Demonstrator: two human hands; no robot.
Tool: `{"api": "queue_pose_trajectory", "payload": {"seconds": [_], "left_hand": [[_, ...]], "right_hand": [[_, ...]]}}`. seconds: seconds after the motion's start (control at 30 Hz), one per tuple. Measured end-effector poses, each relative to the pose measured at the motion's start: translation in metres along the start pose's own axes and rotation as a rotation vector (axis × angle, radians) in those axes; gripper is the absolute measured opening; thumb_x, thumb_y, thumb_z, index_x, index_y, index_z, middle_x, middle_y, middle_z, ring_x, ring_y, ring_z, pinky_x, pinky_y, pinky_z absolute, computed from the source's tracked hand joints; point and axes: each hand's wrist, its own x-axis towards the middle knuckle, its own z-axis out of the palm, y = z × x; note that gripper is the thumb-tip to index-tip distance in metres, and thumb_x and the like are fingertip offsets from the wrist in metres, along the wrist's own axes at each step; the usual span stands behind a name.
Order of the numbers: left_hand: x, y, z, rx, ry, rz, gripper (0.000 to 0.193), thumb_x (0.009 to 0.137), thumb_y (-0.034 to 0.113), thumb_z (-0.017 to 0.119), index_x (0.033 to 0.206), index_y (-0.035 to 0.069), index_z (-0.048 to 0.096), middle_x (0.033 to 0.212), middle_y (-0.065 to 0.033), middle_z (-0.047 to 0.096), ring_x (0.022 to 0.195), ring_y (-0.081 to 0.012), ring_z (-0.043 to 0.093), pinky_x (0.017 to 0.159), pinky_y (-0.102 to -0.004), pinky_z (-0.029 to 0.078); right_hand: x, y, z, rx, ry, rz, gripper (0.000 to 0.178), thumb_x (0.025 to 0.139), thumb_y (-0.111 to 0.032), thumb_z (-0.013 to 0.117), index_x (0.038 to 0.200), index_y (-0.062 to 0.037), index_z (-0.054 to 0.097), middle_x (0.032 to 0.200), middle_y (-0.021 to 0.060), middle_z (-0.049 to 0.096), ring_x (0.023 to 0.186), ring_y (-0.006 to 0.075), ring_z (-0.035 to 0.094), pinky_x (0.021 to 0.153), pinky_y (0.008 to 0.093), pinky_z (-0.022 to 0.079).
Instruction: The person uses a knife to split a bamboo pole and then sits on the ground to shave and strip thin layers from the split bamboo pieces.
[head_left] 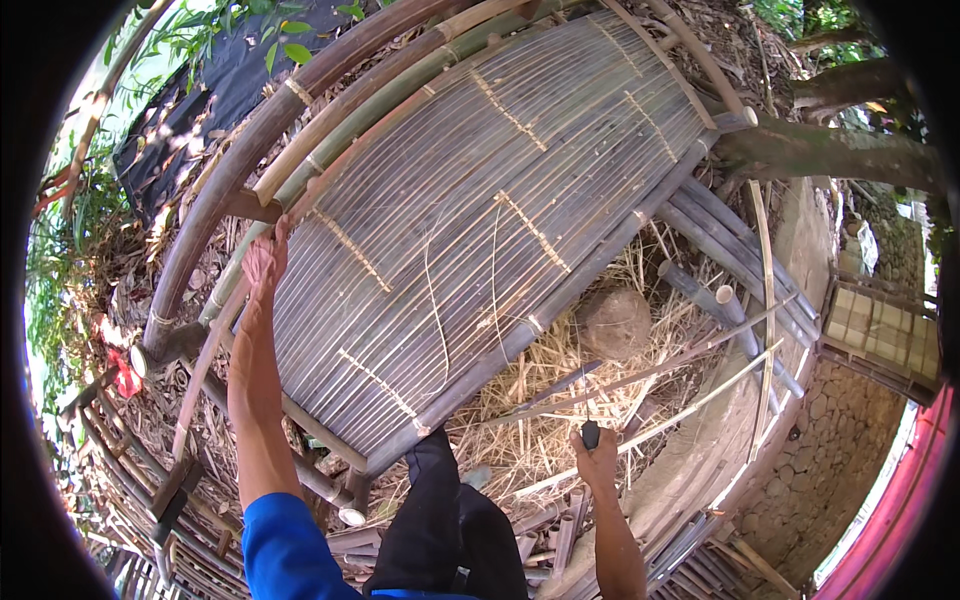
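A bamboo bench (450, 230) with a slatted seat stands in front of me, its slats tied across with pale lashings. My left hand (265, 262) is closed on the green bamboo rail (235, 275) along the bench's far left side. Low on the right, my right hand (597, 462) is closed around a black-handled tool (590, 434). A thin line runs up from the tool, perhaps a blade seen edge-on. Two thin loose strands (430, 290) lie curved over the seat. Beyond my right hand, a dark flat blade-like piece (560, 385) lies over the straw.
Pale shavings (520, 440) cover the ground, with a round stump (613, 322) among them. Long bamboo strips (690, 400) cross near my right hand. Cut bamboo pieces (565, 530) lie by my legs. A tree trunk (830, 155) stands at the far right.
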Motion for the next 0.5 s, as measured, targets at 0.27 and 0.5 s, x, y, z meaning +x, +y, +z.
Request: {"api": "queue_pose_trajectory", "payload": {"seconds": [0.27,0.5], "left_hand": [[0.038,-0.072,0.024,0.162,-0.039,-0.089,0.081,0.101,0.069,0.030,0.107,0.002,0.075,0.114,-0.0297,0.070,0.114,-0.0478,0.063,0.099,-0.0587,0.043],[0.005,-0.022,0.045,0.334,0.504,0.272,0.055,0.097,0.057,0.057,0.124,0.008,0.062,0.113,-0.0150,0.064,0.113,-0.0361,0.055,0.105,-0.0537,0.035]], "right_hand": [[-0.009,0.000,0.031,0.032,-0.098,0.014,0.040,0.084,-0.029,0.083,0.102,0.0019,0.065,0.096,0.0212,0.057,0.086,0.0386,0.058,0.078,0.0479,0.047],[-0.048,0.017,0.044,0.231,-0.040,0.283,0.041,0.089,-0.030,0.082,0.105,0.0017,0.062,0.079,0.0080,0.063,0.070,0.0184,0.059,0.064,0.0340,0.049]]}}
